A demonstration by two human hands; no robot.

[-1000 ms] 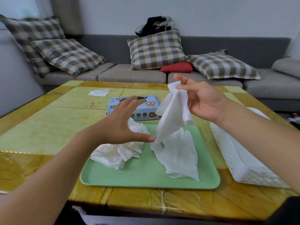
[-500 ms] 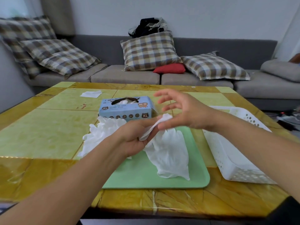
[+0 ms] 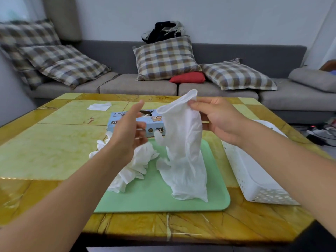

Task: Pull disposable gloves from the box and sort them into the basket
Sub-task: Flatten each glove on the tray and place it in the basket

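You are working over a tray [image 3: 181,202] lying centrally on the table [image 3: 45,148]. The box [image 3: 154,124] is sitting behind it, the basket [image 3: 254,179] lying to its right, the glove pile [image 3: 134,168] resting on its left edge.

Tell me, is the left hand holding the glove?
No, the left hand is open and empty; the right hand pinches the glove.

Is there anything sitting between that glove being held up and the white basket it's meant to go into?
Nothing visible does. The right hand pinches the glove by its cuff above the green tray, and the white basket lies just to the right on the table, its opening not covered by anything.
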